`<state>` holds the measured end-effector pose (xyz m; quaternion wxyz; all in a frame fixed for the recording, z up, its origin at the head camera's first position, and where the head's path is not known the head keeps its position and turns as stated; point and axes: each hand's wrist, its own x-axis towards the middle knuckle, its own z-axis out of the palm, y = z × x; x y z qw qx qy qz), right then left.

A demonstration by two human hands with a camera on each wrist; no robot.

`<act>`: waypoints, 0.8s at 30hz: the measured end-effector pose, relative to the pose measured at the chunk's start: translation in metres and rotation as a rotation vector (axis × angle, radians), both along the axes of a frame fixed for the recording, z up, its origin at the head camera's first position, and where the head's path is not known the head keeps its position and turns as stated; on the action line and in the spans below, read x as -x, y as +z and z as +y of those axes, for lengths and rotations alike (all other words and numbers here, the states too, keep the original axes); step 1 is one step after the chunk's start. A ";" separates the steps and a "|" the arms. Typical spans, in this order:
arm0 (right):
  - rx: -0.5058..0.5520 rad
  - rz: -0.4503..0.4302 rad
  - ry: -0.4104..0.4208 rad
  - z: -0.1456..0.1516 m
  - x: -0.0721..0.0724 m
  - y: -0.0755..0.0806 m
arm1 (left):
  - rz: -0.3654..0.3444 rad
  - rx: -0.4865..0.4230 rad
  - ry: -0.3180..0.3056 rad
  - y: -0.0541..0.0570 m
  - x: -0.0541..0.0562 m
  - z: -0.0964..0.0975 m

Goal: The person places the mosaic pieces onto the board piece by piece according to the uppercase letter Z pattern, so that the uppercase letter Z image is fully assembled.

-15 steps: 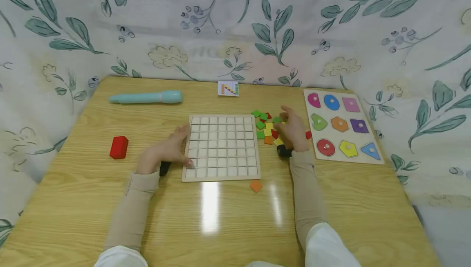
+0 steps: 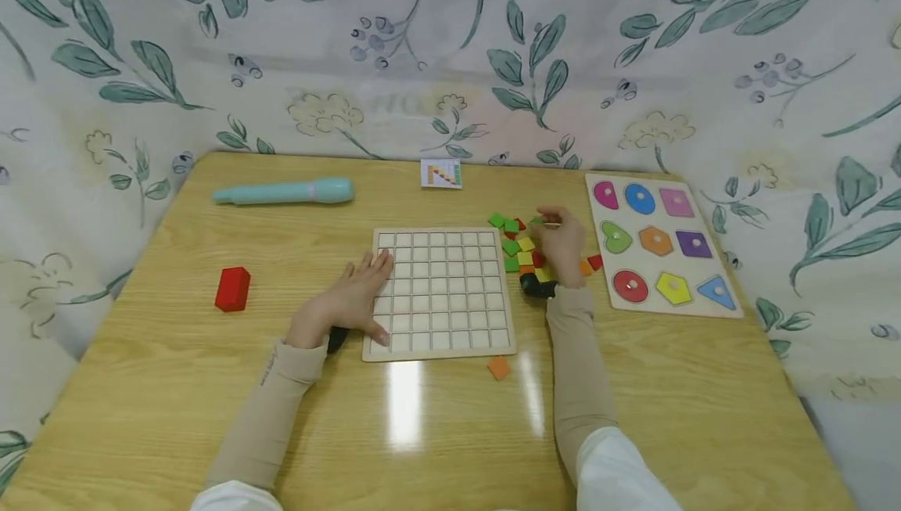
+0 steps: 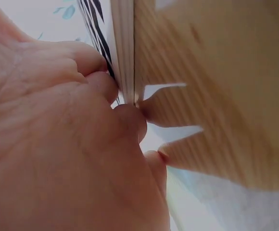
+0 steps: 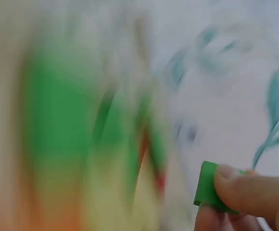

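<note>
My left hand (image 2: 352, 296) lies with its fingers spread over the left edge of a wooden grid board (image 2: 443, 292). In the left wrist view, the fingers (image 3: 130, 120) reach the board's side edge. With thumb and fingers, my right hand (image 2: 561, 245) pinches a green square tile (image 4: 208, 185). That hand is above the right part of a pile of small green, yellow, red and orange tiles (image 2: 525, 244), beside the board. The pile looks blurred in the right wrist view, and the hand hides part of it in the head view.
A pattern card (image 2: 441, 174) stands at the back. To the right lies a shape puzzle board (image 2: 658, 241) with knobbed pieces. At the left are a turquoise pen-shaped object (image 2: 281, 192) and a red block (image 2: 232, 289). One orange tile (image 2: 499, 368) lies before the grid board.
My left hand has moved right, its fingers now on the board, which has slid slightly right. My right hand's fingers have closed together on the green tile.
</note>
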<state>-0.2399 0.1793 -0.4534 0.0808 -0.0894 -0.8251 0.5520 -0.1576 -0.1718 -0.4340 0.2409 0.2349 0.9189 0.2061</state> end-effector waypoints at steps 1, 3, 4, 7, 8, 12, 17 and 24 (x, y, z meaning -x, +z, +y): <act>0.066 -0.011 0.006 -0.005 0.000 0.003 | 0.003 -0.002 -0.007 0.000 -0.001 0.001; 0.186 -0.043 0.044 -0.022 0.001 0.009 | 0.003 -0.010 -0.015 0.001 -0.001 0.003; 0.226 -0.062 0.076 -0.032 0.001 0.012 | 0.004 -0.011 -0.017 0.001 -0.002 0.004; 0.302 -0.111 0.166 -0.072 0.001 0.016 | 0.003 -0.008 -0.017 0.000 -0.004 0.006; 0.305 -0.119 0.190 -0.086 0.001 0.015 | 0.003 -0.006 -0.016 0.000 -0.004 0.006; 0.174 -0.125 0.274 -0.134 -0.004 0.006 | 0.012 0.005 -0.017 -0.003 -0.006 0.009; -0.045 -0.052 0.361 -0.167 -0.010 -0.005 | 0.021 0.016 -0.019 -0.004 -0.008 0.013; -0.290 0.012 0.470 -0.173 -0.010 -0.002 | 0.041 0.054 -0.010 -0.001 -0.007 0.009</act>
